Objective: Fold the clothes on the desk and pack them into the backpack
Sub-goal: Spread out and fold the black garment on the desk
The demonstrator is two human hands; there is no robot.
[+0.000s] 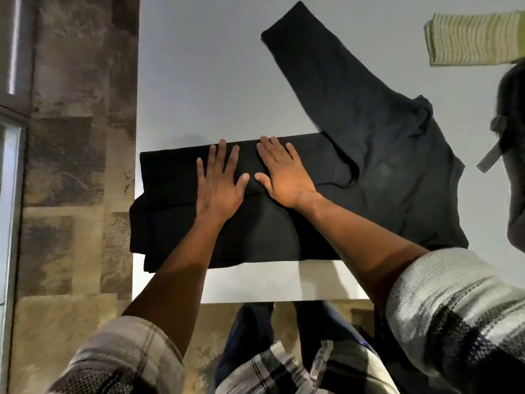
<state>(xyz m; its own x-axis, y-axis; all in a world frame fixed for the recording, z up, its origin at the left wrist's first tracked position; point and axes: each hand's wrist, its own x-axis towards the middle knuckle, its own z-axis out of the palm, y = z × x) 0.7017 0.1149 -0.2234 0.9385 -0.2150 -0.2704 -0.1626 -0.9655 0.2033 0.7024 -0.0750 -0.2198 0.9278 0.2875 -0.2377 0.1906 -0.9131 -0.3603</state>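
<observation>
A black long-sleeved garment (377, 155) lies on the white desk (199, 81), its lower part folded over at the near left and one sleeve stretched toward the far middle. My left hand (220, 180) and my right hand (279, 176) lie flat side by side on the folded part, fingers spread and straight, thumbs almost touching. A dark backpack (514, 137) with a grey strap shows partly at the right edge. A folded green striped cloth (474, 38) rests at the far right corner.
The desk's left edge runs beside a brown mottled floor (76, 166); the folded garment overhangs that edge slightly. A bare strip of desk lies between the garment and the near edge. My legs and plaid shirt show below.
</observation>
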